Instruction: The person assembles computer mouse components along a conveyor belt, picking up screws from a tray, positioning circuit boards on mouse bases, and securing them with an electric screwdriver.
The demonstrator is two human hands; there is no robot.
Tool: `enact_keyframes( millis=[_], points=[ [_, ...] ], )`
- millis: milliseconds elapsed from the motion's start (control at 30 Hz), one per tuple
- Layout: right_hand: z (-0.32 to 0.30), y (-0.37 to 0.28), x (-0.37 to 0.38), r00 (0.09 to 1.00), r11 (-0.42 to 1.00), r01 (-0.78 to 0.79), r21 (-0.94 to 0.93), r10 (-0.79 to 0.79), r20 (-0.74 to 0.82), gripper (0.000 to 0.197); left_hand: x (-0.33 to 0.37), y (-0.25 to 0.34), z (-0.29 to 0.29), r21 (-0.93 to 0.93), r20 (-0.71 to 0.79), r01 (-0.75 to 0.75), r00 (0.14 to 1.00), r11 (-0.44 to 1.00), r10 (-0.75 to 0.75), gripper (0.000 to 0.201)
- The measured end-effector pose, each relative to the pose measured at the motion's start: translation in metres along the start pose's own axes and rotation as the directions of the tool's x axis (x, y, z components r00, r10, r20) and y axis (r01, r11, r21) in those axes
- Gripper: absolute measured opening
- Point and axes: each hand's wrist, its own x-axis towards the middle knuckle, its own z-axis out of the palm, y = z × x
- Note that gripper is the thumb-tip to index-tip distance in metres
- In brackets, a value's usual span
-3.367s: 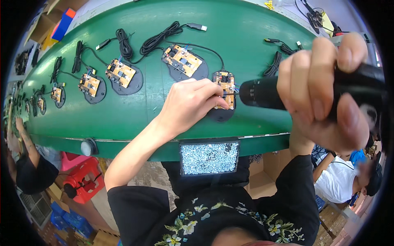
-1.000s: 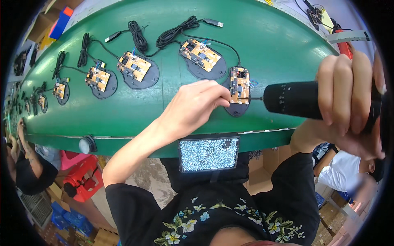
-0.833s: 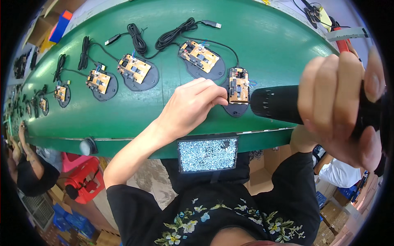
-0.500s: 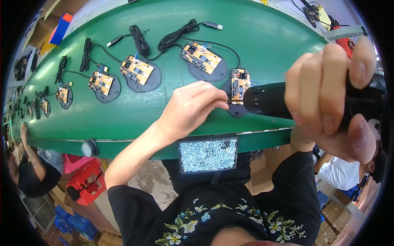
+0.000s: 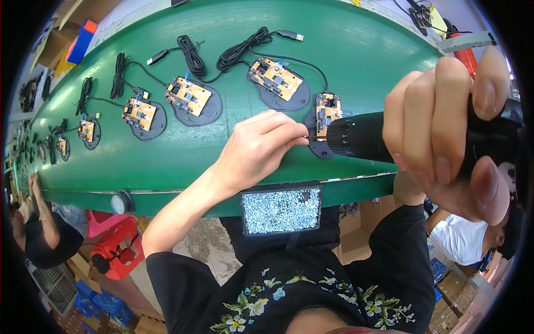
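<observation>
My right hand [image 5: 439, 128] is wrapped around a black electric screwdriver [image 5: 359, 136], held nearly level at the right. Its thin dark bit reaches left across the lower end of an opened computer mouse [image 5: 327, 108], which has a tan circuit board on a black base. Thumb and fingers of my left hand [image 5: 253, 145] are pinched together at the end of that bit; whether a screw sits there is hidden. Just beyond my left hand lies another opened mouse [image 5: 278, 83], its coiled black cable [image 5: 242, 49] stretched out behind it.
More opened mice [image 5: 192, 99] with cables line the green work surface [image 5: 206, 150] to the left. A shallow tray of small shiny pieces [image 5: 281, 211] sits at the near edge. A round knob [image 5: 119, 202] projects from that edge. Co-workers [image 5: 456, 236] are at both sides.
The mice appear slightly farther right in the picture. The screwdriver has shifted slightly left, while my left hand keeps its pinch almost in place.
</observation>
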Motion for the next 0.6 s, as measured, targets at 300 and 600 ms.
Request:
enact_keyframes(
  millis=[300, 600],
  points=[
    [0.001, 0.003, 0.001, 1.0, 1.0, -0.008, 0.011, 0.008, -0.006, 0.047, -0.004, -0.003, -0.008, -0.09, 0.007, 0.044, 0.999, 0.995, -0.043, 0.014],
    [0.01, 0.008, 0.01, 0.997, 0.998, -0.049, -0.026, 0.051, 0.051, 0.047, -0.01, -0.004, -0.019, -0.093, -0.013, 0.058, 0.998, 0.994, -0.06, 0.014]
  ],
)
